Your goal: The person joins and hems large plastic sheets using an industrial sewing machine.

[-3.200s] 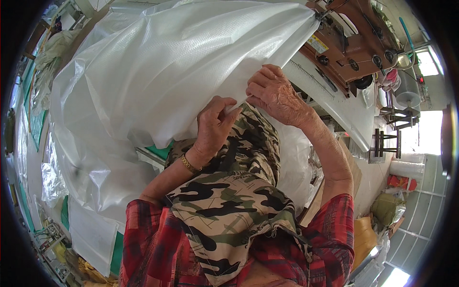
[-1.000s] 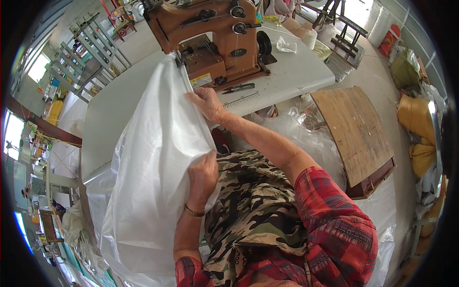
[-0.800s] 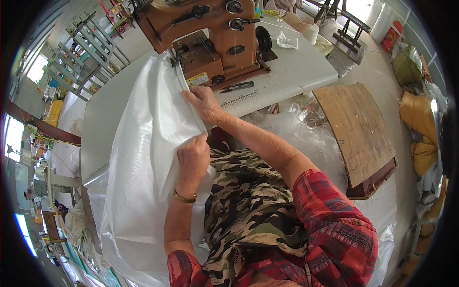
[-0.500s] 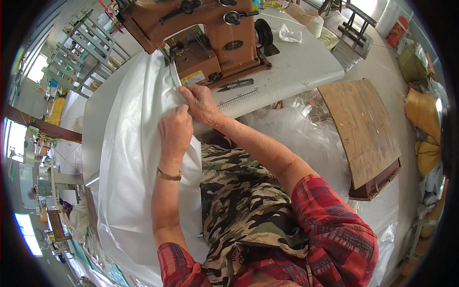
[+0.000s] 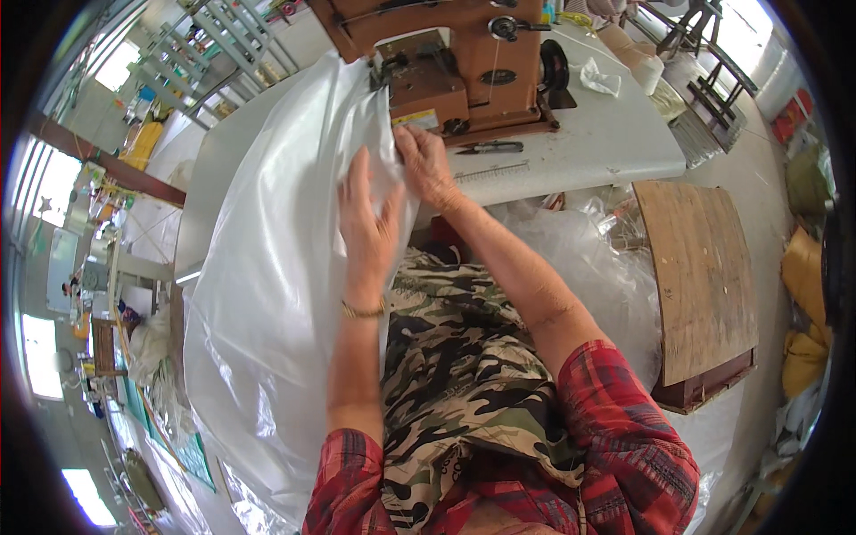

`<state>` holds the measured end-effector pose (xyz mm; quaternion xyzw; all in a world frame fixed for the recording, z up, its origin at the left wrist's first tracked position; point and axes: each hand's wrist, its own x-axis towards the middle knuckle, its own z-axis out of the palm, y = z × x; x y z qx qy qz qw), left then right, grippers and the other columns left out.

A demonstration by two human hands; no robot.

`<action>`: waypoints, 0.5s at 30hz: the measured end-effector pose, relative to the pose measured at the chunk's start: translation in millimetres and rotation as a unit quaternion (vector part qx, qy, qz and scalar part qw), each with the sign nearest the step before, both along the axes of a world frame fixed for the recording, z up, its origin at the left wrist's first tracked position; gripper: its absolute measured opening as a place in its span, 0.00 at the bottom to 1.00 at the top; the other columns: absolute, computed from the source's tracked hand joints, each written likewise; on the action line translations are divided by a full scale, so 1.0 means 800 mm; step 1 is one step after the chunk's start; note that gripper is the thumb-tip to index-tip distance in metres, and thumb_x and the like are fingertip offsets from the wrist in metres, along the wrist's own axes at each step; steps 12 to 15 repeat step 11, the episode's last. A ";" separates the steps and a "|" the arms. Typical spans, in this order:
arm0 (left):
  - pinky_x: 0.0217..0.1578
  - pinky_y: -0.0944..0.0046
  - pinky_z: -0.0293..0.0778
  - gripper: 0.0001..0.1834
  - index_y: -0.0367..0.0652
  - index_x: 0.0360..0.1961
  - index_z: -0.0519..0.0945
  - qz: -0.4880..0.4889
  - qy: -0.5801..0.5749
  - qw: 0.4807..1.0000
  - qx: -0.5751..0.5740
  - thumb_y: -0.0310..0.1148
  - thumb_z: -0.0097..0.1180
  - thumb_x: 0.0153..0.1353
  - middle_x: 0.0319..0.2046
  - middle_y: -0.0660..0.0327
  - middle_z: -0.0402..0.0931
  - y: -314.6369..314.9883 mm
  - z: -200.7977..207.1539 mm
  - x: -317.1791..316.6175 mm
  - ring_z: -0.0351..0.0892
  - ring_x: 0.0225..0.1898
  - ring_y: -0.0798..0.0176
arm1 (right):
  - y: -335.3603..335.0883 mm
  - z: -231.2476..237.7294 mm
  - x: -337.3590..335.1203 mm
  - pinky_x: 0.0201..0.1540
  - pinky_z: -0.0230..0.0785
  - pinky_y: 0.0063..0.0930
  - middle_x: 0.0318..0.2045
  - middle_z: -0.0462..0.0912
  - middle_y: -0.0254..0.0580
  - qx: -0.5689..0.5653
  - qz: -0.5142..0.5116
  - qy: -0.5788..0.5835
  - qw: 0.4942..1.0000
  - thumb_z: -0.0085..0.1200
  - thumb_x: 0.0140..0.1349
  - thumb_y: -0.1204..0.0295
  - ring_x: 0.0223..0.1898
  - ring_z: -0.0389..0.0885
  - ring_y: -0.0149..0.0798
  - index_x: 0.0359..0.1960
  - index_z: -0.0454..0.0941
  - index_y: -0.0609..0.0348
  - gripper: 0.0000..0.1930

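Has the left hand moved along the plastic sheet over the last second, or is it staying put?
Yes. The left hand has slid up the white plastic sheet toward the brown sewing machine and now lies flat beside the right hand.

Bright daylight fills the scene. Windows at the left rim and the upper right corner are blown out to white. The white plastic sheet (image 5: 267, 294) shines with soft glare along its folds. Shadows are faint and soft. The centre is sharp; toward the round black rim, straight edges such as the white tabletop (image 5: 615, 143) bend and detail smears.
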<state>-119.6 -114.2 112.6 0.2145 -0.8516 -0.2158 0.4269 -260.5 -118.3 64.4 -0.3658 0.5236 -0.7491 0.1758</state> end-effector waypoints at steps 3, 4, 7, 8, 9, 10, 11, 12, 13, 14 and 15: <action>0.65 0.47 0.56 0.30 0.32 0.66 0.60 0.037 -0.043 0.998 0.024 0.33 0.52 0.66 0.67 0.41 0.56 0.061 -0.079 0.089 0.55 0.68 0.40 | 0.007 0.002 -0.006 0.36 0.65 0.25 0.24 0.73 0.30 -0.015 0.059 -0.005 0.998 0.46 0.72 0.61 0.30 0.65 0.24 0.32 0.75 0.69 0.19; 0.68 0.47 0.49 0.30 0.32 0.66 0.59 0.038 -0.037 0.997 0.063 0.32 0.51 0.67 0.68 0.40 0.54 0.081 -0.108 0.126 0.52 0.70 0.39 | 0.009 0.003 -0.008 0.40 0.66 0.22 0.28 0.76 0.28 -0.008 0.115 -0.023 0.993 0.45 0.72 0.59 0.32 0.68 0.23 0.36 0.78 0.68 0.21; 0.68 0.48 0.50 0.30 0.30 0.67 0.56 0.135 -0.116 0.983 0.040 0.33 0.47 0.69 0.68 0.39 0.54 0.119 -0.194 0.250 0.52 0.70 0.39 | 0.020 0.010 -0.005 0.42 0.67 0.21 0.31 0.79 0.28 0.028 0.190 -0.024 0.981 0.44 0.72 0.57 0.33 0.71 0.23 0.40 0.80 0.66 0.22; 0.68 0.49 0.50 0.30 0.31 0.68 0.56 0.178 -0.140 0.974 0.022 0.34 0.46 0.69 0.69 0.39 0.52 0.122 -0.213 0.286 0.52 0.70 0.39 | 0.019 0.003 -0.009 0.43 0.69 0.20 0.34 0.81 0.27 0.013 0.205 0.004 0.979 0.43 0.72 0.52 0.36 0.74 0.21 0.44 0.80 0.64 0.24; 0.68 0.49 0.49 0.30 0.30 0.68 0.55 0.220 -0.119 0.963 0.105 0.33 0.45 0.70 0.70 0.40 0.49 0.121 -0.225 0.314 0.50 0.71 0.40 | 0.021 0.000 -0.013 0.43 0.69 0.20 0.34 0.81 0.27 0.012 0.201 0.003 0.980 0.43 0.72 0.52 0.36 0.74 0.21 0.44 0.80 0.64 0.24; 0.69 0.49 0.47 0.30 0.29 0.68 0.54 0.258 -0.098 0.943 0.185 0.33 0.43 0.70 0.71 0.41 0.46 0.112 -0.238 0.344 0.48 0.72 0.41 | 0.025 -0.001 -0.018 0.44 0.69 0.21 0.35 0.81 0.29 0.041 0.242 -0.022 0.969 0.44 0.71 0.52 0.37 0.75 0.22 0.45 0.80 0.63 0.24; 0.71 0.50 0.41 0.35 0.31 0.70 0.50 0.228 -0.030 0.920 0.316 0.41 0.45 0.71 0.72 0.43 0.44 0.077 -0.269 0.409 0.43 0.73 0.41 | 0.024 0.005 -0.013 0.45 0.70 0.22 0.36 0.82 0.31 0.066 0.291 -0.045 0.954 0.45 0.71 0.51 0.39 0.76 0.23 0.47 0.79 0.62 0.24; 0.71 0.50 0.41 0.35 0.31 0.70 0.50 0.228 -0.030 0.920 0.316 0.41 0.45 0.71 0.72 0.43 0.44 0.077 -0.269 0.409 0.43 0.73 0.41 | 0.024 0.005 -0.013 0.45 0.70 0.22 0.36 0.82 0.31 0.066 0.291 -0.045 0.954 0.45 0.71 0.51 0.39 0.76 0.23 0.47 0.79 0.62 0.24; 0.71 0.50 0.41 0.35 0.31 0.70 0.50 0.228 -0.030 0.920 0.316 0.41 0.45 0.71 0.72 0.43 0.44 0.077 -0.269 0.409 0.43 0.73 0.41 | 0.024 0.005 -0.013 0.45 0.70 0.22 0.36 0.82 0.31 0.066 0.291 -0.045 0.954 0.45 0.71 0.51 0.39 0.76 0.23 0.47 0.79 0.62 0.24; 0.71 0.50 0.41 0.35 0.31 0.70 0.50 0.228 -0.030 0.920 0.316 0.41 0.45 0.71 0.72 0.43 0.44 0.077 -0.269 0.409 0.43 0.73 0.41 | 0.024 0.005 -0.013 0.45 0.70 0.22 0.36 0.82 0.31 0.066 0.291 -0.045 0.954 0.45 0.71 0.51 0.39 0.76 0.23 0.47 0.79 0.62 0.24; 0.71 0.50 0.41 0.35 0.31 0.70 0.50 0.228 -0.030 0.920 0.316 0.41 0.45 0.71 0.72 0.43 0.44 0.077 -0.269 0.409 0.43 0.73 0.41 | 0.024 0.005 -0.013 0.45 0.70 0.22 0.36 0.82 0.31 0.066 0.291 -0.045 0.954 0.45 0.71 0.51 0.39 0.76 0.23 0.47 0.79 0.62 0.24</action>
